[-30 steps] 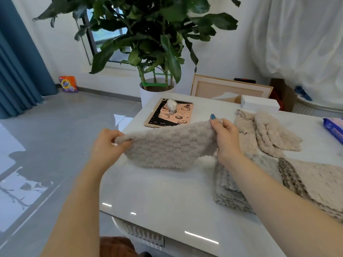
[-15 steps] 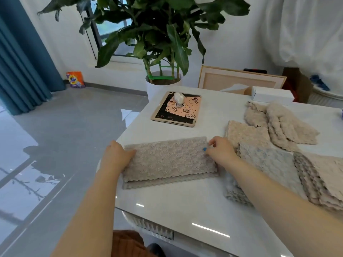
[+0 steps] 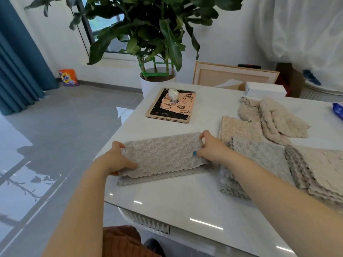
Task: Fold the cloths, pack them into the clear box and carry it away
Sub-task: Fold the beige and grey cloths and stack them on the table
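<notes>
Two hands hold one half-folded cloth, lying flat on the table near its left edge: the left hand grips the left end, thumb on top, and the right hand pinches the right end. It looks light, soft and floppy, likely to sag from one corner, so both short ends seem the best hold for folding again

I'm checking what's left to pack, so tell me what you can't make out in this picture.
All in the head view:
- Clear box: nowhere in view, so its place is unknown.
- Stack of cloths: cut off by the right edge, count unclear.
- Grey cloths: partly hidden by the right forearm.
- Blue packet: mostly cut off by the right edge.
- Left hand: fingers tucked under the folded cloth.
</notes>
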`<state>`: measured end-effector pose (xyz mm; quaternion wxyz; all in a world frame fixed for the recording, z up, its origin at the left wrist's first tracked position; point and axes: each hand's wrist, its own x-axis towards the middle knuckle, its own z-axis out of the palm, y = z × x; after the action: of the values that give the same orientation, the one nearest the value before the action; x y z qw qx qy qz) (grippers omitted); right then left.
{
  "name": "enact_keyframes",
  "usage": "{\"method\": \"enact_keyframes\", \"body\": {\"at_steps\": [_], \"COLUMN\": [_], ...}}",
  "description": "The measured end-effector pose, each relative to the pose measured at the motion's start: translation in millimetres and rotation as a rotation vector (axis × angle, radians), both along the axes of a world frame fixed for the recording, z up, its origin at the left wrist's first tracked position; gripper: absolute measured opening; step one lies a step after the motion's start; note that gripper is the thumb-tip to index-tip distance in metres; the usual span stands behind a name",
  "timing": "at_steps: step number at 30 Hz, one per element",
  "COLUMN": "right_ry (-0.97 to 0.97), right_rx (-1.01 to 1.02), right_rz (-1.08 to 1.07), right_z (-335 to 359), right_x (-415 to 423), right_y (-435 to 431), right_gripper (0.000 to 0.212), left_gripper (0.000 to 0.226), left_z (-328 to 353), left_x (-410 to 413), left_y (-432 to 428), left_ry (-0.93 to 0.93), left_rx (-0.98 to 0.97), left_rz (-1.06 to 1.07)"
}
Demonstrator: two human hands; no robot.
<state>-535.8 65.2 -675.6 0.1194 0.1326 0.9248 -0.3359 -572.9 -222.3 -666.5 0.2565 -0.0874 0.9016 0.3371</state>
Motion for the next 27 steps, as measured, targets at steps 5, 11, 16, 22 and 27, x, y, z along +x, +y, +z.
{"method": "enact_keyframes", "body": {"at_steps": [5,11,16,22,27], "right_ry": [-0.016,-0.08,-0.047,-0.13,0.428], "right_rx": [0.076,0.225,0.188,0.285,0.382], "right_rz": [0.043,0.095,0.111,0.087,0.238], "right_z": [4,-1,10,6,-16], "right_x": [6,12,15,11,4], "right_y": [-2,-7,-4,-11,-50], "right_gripper": [0.072,0.064,0.058,0.052,0.042], "left_gripper": [0.07,0.085,0.088,0.074,0.074], "left_z": [-2,-7,-8,-28,-56], "left_x": [5,12,4,-2,4], "left_y": [-4,0,3,24,58], "left_ry": [-0.009,0.071,0.126,0.45,0.638], "left_rx": [0.023,-0.261,-0.13,-0.351,-0.361], "left_rz": [0.015,-0.092,0.017,-0.038,-0.457]}}
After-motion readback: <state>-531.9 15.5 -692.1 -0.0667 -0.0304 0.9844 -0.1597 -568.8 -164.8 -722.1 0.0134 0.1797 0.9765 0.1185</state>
